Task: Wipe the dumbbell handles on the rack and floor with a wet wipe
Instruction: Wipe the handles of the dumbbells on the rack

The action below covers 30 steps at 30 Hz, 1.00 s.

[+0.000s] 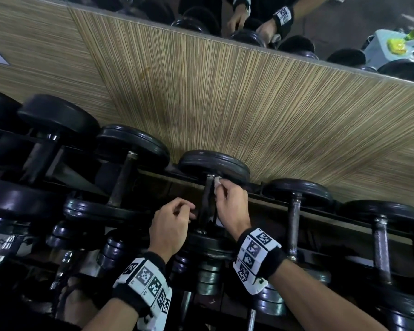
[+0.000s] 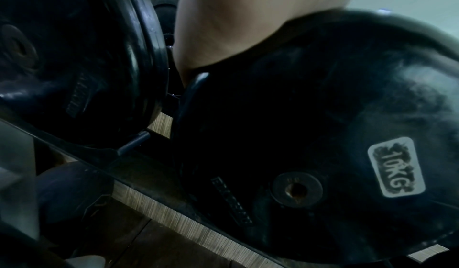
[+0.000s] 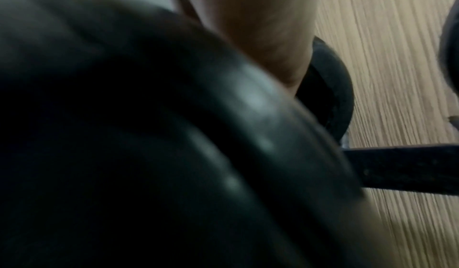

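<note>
Behind the rack (image 1: 320,209) I see a wood-grain wall panel (image 1: 225,103) filling most of the head view, with a mirror (image 1: 332,27) along its upper edge. Black dumbbells sit side by side on the rack's upper tier, and more lie on the tier below. My hands are at the middle dumbbell (image 1: 213,163), whose dark handle (image 1: 207,199) runs from the far plate toward me. On the left wrist view, the near plate (image 2: 323,134) carries a worn label reading 10KG (image 2: 395,167), and a neighbouring dumbbell plate (image 2: 87,56) stands just beside it.

My right hand (image 1: 232,206) has its fingers curled around a white wet wipe (image 1: 216,185), pressing it against the right side of the handle near the far plate. My left hand (image 1: 172,223) sits just to the left of the same handle, fingers loosely curled; I cannot tell whether they touch the bar or hold anything. Both wrists wear black bands with printed marker squares. The right wrist view is blurred, showing only a dark plate edge and part of my hand (image 3: 261,36).
</note>
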### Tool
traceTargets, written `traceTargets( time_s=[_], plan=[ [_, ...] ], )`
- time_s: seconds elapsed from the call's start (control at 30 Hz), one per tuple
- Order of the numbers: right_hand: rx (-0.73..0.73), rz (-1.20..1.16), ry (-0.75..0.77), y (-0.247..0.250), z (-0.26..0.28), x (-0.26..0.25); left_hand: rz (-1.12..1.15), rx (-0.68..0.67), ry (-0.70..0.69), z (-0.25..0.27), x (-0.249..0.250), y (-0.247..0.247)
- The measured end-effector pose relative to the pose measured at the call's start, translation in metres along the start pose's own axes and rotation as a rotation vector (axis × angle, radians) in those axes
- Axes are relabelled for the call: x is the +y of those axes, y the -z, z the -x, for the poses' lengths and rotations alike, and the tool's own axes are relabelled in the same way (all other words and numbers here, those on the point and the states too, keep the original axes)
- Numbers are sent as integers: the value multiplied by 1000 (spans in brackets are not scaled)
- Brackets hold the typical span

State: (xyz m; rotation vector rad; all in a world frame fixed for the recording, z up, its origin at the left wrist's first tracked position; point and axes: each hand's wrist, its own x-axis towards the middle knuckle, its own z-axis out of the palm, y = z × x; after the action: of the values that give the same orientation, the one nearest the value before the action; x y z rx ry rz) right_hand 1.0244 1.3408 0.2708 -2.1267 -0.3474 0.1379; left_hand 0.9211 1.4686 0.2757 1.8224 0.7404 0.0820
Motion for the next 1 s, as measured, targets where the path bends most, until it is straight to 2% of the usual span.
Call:
traceTargets(
  time_s=[0.07, 0.2, 0.23, 0.37, 0.43, 0.5, 0.57, 0.77, 1.0],
  plan=[
    [-8, 20, 40, 2, 4, -9, -3, 6, 3, 0, 0, 0],
    [-188, 77, 112, -3, 11, -30, -46, -18, 0, 0, 1, 2],
    [-188, 67, 99, -5, 13, -28, -48, -26, -2, 0, 1, 2],
    [61, -172, -107, -1, 19, -7, -17, -13, -5, 1, 0, 1],
    [139, -194, -224, 4, 19, 1, -10, -10, -6, 1, 1, 1],
    [139, -159, -313, 6, 16, 9, -5, -11, -4, 1, 2, 2],
    [72, -104, -356, 3, 8, 18, 1, -6, -2, 2, 2, 3],
    [-86, -192, -346, -8, -16, 14, 4, -10, 10, 3, 5, 4],
    [15, -241, -188, -4, -1, 10, 13, -15, -2, 4, 9, 5]
  ],
)
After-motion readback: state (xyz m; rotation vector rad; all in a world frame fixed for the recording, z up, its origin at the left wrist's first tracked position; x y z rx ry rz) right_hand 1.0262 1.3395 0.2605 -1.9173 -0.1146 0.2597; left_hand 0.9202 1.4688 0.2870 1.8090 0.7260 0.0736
